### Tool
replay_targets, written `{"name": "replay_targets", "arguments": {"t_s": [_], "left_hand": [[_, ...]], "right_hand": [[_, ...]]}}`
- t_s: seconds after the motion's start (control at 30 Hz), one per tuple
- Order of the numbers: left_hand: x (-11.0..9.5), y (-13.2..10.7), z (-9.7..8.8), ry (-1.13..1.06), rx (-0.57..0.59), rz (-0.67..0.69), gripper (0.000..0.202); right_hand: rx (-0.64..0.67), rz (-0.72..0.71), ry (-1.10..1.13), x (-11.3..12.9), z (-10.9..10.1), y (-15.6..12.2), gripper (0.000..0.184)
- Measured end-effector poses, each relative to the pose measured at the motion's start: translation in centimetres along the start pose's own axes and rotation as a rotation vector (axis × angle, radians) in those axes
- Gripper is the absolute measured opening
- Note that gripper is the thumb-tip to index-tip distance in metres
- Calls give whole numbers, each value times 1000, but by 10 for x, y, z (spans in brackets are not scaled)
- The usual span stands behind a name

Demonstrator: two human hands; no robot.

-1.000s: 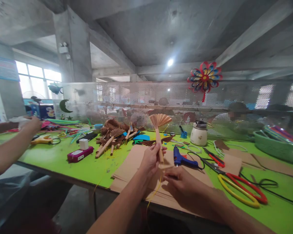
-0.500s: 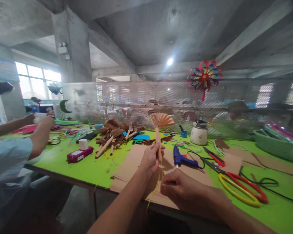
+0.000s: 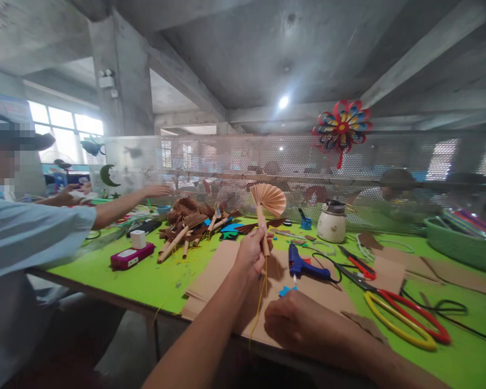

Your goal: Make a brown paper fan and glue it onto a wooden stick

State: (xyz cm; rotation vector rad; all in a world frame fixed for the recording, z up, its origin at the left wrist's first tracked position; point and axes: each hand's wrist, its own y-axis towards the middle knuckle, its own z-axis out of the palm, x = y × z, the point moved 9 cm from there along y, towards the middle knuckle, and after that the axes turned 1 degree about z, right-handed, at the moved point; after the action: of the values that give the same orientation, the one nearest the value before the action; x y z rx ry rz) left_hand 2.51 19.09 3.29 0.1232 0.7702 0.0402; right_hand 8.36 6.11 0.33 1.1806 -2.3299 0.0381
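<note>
My left hand (image 3: 251, 249) is closed around the rolled paper handle of a pleated brown paper fan (image 3: 269, 199), held upright with its leaf spread. Yellow string (image 3: 260, 308) dangles from the lower end of the handle. Curled into a loose fist, my right hand (image 3: 285, 319) rests low over the brown paper sheets (image 3: 210, 278); whatever its fingers hold, if anything, is hidden. A small blue cut-out (image 3: 288, 291) lies just beyond its knuckles. The blue glue gun (image 3: 305, 263) lies on the sheets to the right of the fan.
Large scissors (image 3: 405, 319) with red and yellow handles lie at the right among black cables. Paper fans (image 3: 186, 232) are piled at the left, behind a purple power strip (image 3: 132, 256). A cream jug (image 3: 331, 222) stands at the back. A co-worker's arm (image 3: 125, 208) reaches across from the left.
The fan's leaf has tilted right and its face shows more. My right hand has drawn slightly down, exposing the blue cut-out. The co-worker has leaned in, an arm stretched out.
</note>
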Motion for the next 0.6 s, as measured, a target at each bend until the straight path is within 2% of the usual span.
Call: {"name": "replay_targets", "arguments": {"t_s": [0.13, 0.33, 0.47, 0.6], "left_hand": [[2, 1, 7, 2, -8, -33, 10], [5, 6, 6, 30, -46, -47, 13], [5, 5, 6, 47, -47, -56, 16], [8, 5, 4, 64, -51, -71, 18]], "right_hand": [[24, -10, -50, 2, 0, -1, 16], [43, 5, -101, 13, -7, 0, 14], [104, 49, -148, 14, -3, 4, 16], [149, -56, -216, 18, 4, 5, 16]]}}
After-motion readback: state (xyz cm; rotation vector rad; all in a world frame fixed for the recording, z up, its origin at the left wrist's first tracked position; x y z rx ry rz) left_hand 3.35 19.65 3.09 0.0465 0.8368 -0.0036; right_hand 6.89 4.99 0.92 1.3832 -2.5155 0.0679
